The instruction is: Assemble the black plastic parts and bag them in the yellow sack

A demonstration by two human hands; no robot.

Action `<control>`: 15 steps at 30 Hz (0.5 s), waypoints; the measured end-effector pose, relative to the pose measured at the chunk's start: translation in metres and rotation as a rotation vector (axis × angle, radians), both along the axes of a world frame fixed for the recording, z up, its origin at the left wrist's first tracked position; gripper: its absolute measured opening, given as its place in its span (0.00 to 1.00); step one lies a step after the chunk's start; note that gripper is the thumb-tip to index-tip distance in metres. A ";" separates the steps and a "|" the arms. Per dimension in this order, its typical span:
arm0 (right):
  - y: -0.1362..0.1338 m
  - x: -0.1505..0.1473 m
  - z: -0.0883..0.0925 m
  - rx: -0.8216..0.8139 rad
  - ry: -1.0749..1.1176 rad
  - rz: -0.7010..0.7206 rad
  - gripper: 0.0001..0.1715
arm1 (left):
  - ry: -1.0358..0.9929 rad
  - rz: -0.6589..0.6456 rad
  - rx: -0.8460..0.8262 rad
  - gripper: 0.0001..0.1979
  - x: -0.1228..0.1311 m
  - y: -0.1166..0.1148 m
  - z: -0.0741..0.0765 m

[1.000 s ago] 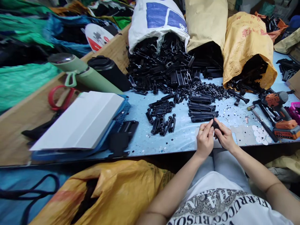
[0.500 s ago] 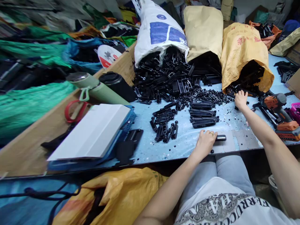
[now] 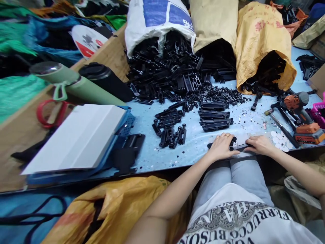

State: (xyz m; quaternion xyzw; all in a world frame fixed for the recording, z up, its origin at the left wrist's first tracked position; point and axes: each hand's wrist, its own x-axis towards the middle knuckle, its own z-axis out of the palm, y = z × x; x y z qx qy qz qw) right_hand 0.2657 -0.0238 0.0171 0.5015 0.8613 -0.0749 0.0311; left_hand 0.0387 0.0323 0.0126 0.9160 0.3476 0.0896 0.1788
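Three sacks lie at the rear of the surface, plastic parts spilling forward from them. A stack of parts sits centrally, a cordless drill right, flasks and a folder left. Both hands rest at the front edge.

matt black moulded plastic parts are spilling from coarse woven plastic sacks; a pale blue speckled smooth tabletop is shining faintly, a glossy orange plastic cordless drill is gleaming, and a smooth matt white sheet is lying beside bare, dull wooden boarding.
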 end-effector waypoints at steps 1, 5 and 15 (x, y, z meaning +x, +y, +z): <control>0.000 -0.002 0.002 0.021 -0.013 -0.010 0.25 | -0.005 0.002 0.008 0.32 0.000 -0.001 -0.001; -0.007 -0.013 0.014 0.118 -0.062 -0.028 0.24 | -0.079 0.018 0.014 0.30 -0.005 -0.003 -0.007; -0.006 -0.022 0.034 0.189 -0.137 -0.002 0.23 | -0.219 -0.027 0.022 0.21 -0.012 -0.002 -0.013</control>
